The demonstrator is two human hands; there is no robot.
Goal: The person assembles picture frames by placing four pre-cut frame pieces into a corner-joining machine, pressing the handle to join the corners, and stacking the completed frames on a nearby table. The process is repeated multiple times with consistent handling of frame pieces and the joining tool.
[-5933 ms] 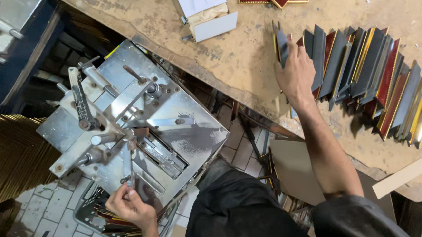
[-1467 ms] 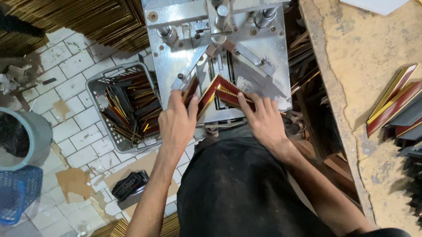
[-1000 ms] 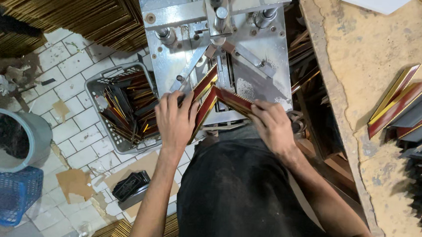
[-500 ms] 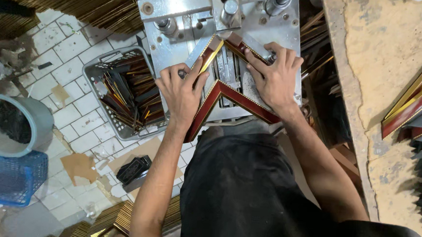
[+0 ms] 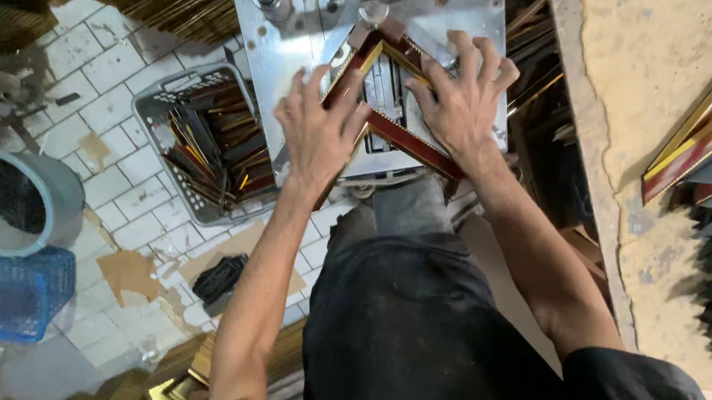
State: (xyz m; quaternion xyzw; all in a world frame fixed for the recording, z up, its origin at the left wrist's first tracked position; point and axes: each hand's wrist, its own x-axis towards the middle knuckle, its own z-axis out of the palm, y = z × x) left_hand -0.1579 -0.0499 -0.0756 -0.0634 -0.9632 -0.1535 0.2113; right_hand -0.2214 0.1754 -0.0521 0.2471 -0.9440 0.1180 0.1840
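Note:
Two dark red moulding strips with gold inner edges (image 5: 409, 141) lie as a corner on the shiny metal machine table (image 5: 287, 47). My left hand (image 5: 321, 132) presses flat on the left strip, fingers spread. My right hand (image 5: 461, 99) presses flat on the right strip, close to the corner where the two meet. The joint sits against the machine's metal clamps at the top of the view. My hands cover part of each strip.
A grey plastic basket (image 5: 157, 105) with several moulding offcuts stands on the tiled floor left of the machine. A grey bucket (image 5: 59, 186) and a blue crate (image 5: 12, 294) are at far left. A worn workbench (image 5: 667, 95) on the right holds several red and gold mouldings (image 5: 706, 139).
The view has moved closer to the machine. Both hands slid the two strips up against the clamps and now press flat on them as a joined corner.

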